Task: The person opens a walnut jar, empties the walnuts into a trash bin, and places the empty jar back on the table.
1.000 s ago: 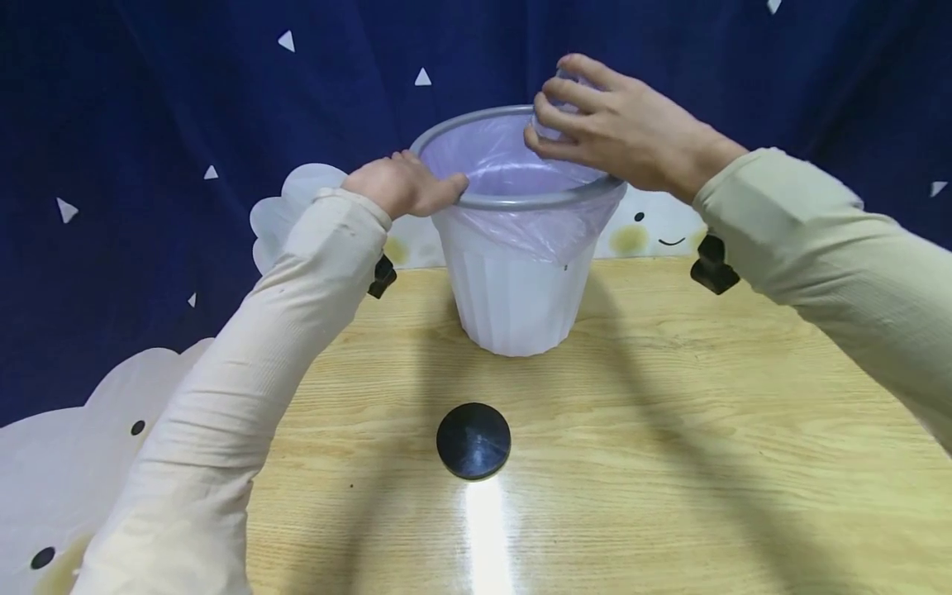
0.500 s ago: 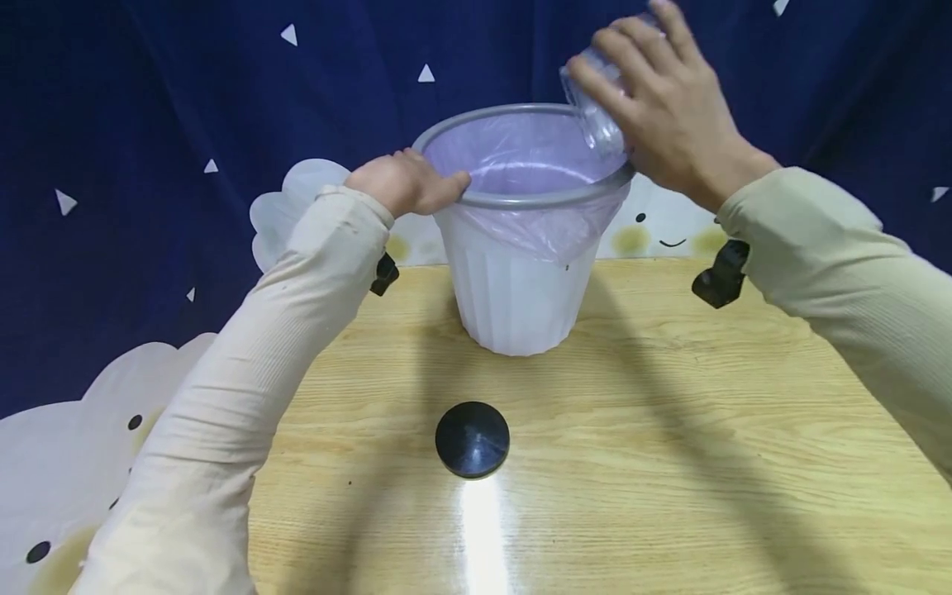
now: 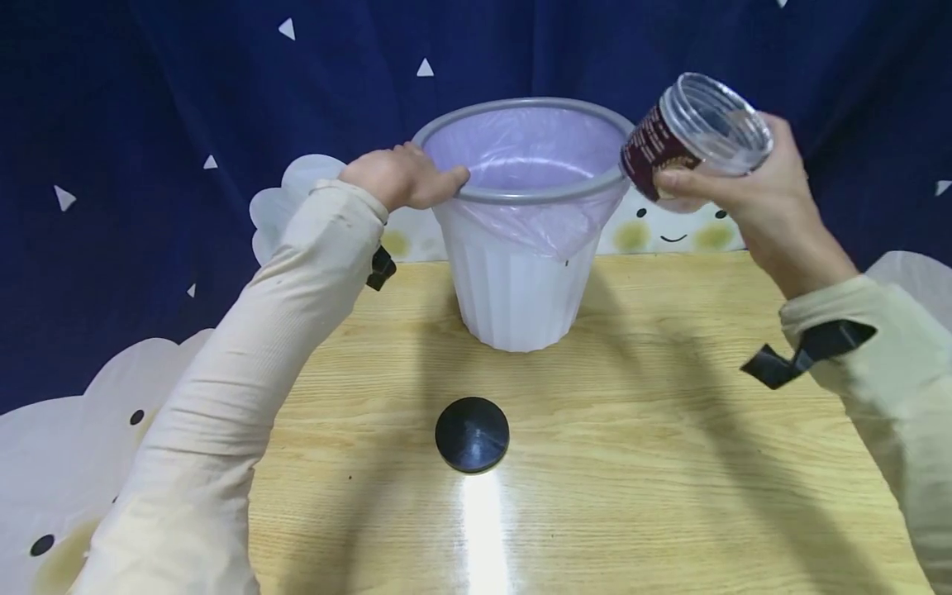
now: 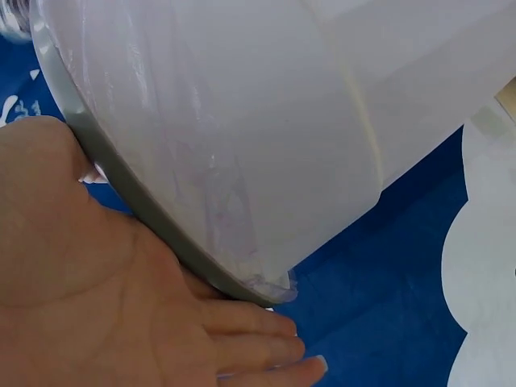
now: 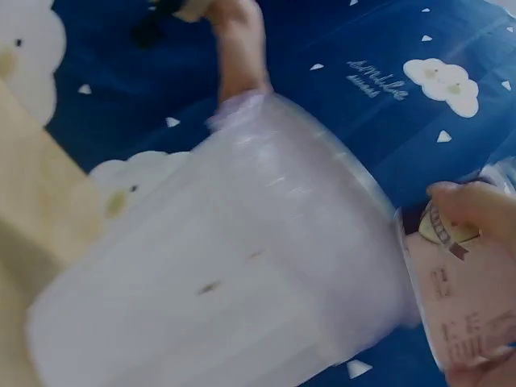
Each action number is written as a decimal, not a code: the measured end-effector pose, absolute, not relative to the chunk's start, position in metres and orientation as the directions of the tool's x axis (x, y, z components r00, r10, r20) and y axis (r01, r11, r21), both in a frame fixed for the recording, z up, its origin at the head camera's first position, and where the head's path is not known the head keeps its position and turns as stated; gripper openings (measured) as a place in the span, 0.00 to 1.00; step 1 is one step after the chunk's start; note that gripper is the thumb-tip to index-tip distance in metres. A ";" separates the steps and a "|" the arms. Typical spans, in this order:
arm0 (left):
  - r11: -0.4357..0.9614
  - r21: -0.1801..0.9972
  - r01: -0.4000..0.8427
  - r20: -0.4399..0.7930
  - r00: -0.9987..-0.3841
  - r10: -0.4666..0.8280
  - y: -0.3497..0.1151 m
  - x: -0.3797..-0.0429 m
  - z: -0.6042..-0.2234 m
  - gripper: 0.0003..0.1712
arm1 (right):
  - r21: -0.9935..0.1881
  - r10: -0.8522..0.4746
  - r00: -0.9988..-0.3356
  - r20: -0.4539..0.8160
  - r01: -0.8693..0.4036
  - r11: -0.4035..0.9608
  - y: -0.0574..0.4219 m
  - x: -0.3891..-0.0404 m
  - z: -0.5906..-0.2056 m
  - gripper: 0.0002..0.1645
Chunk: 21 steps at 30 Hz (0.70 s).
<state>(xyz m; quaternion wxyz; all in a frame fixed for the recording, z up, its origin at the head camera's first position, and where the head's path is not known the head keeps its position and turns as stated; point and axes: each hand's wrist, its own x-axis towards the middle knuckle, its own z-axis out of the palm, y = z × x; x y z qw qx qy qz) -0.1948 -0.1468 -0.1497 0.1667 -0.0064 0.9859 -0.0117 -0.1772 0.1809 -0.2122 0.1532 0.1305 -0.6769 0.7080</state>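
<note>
A white trash can (image 3: 521, 289) with a grey rim and a pale purple liner (image 3: 521, 157) stands upright at the table's back. My left hand (image 3: 405, 176) holds its left rim, thumb over the edge; in the left wrist view several fingers (image 4: 258, 351) extend straight outside it. To the right of the can, my right hand (image 3: 773, 194) grips a clear plastic jar (image 3: 654, 149) with a dark red label. The jar is tilted, its uncovered, threaded mouth facing up and right. A paler side of the label shows in the right wrist view, blurred.
A round black lid (image 3: 472, 435) lies on the wooden table (image 3: 595, 496) in front of the can. Behind hangs a dark blue curtain (image 3: 223, 83) with white triangles and smiling clouds. Black straps (image 3: 811, 351) dangle from both sleeves.
My right hand has swung the jar from over the can's opening out to the right, turning its mouth upward. My left hand stays on the rim.
</note>
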 end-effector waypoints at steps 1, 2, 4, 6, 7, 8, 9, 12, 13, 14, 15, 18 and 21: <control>1.000 -0.024 -0.001 -0.329 -0.944 -0.009 -0.147 -0.195 -0.150 0.53 | -0.919 0.005 -0.927 0.374 -0.372 -0.131 0.185 -0.172 -0.222 0.47; 1.000 -0.022 0.003 -0.331 -0.943 -0.005 -0.147 -0.195 -0.150 0.53 | -0.912 -0.020 -0.927 0.374 -0.364 -0.191 0.188 -0.166 -0.233 0.46; 1.000 -0.019 0.017 -0.338 -0.941 0.010 -0.146 -0.194 -0.150 0.53 | -0.919 -0.033 -0.928 0.370 -0.361 -0.157 0.194 -0.151 -0.251 0.48; 1.000 -0.017 0.024 -0.340 -0.940 0.016 -0.145 -0.194 -0.149 0.53 | -0.935 -0.017 -0.936 0.350 -0.349 -0.064 0.199 -0.134 -0.265 0.48; 1.000 -0.018 0.023 -0.339 -0.941 0.015 -0.145 -0.194 -0.149 0.53 | -0.939 -0.007 -0.939 0.344 -0.344 0.005 0.201 -0.126 -0.270 0.49; 0.999 -0.022 0.023 -0.341 -0.940 0.014 -0.145 -0.193 -0.148 0.53 | -0.935 -0.002 -0.938 0.347 -0.346 0.083 0.202 -0.119 -0.276 0.49; 0.999 -0.026 0.025 -0.340 -0.940 0.014 -0.146 -0.193 -0.147 0.53 | -0.925 -0.006 -0.937 0.348 -0.344 0.163 0.202 -0.113 -0.281 0.50; 0.999 -0.027 0.025 -0.338 -0.941 0.014 -0.148 -0.193 -0.146 0.52 | -0.857 -0.057 -0.933 0.355 -0.349 0.380 0.201 -0.100 -0.303 0.51; 0.999 -0.026 0.021 -0.335 -0.942 0.011 -0.149 -0.193 -0.146 0.52 | -0.819 -0.080 -0.927 0.366 -0.362 0.445 0.201 -0.097 -0.312 0.52; 1.000 -0.023 0.021 -0.336 -0.942 0.012 -0.149 -0.193 -0.145 0.52 | -0.785 -0.105 -0.921 0.374 -0.375 0.493 0.199 -0.095 -0.322 0.53; 1.000 -0.019 0.018 -0.337 -0.942 0.011 -0.150 -0.193 -0.146 0.52 | -0.763 -0.132 -0.918 0.373 -0.385 0.520 0.198 -0.093 -0.333 0.54; 1.000 -0.004 0.001 -0.334 -0.943 -0.001 -0.151 -0.192 -0.147 0.53 | -0.680 -0.184 -0.902 0.390 -0.417 0.604 0.192 -0.087 -0.365 0.58; 1.000 0.002 -0.008 -0.330 -0.944 -0.007 -0.151 -0.192 -0.150 0.54 | -0.614 -0.222 -0.897 0.382 -0.426 0.665 0.184 -0.082 -0.390 0.61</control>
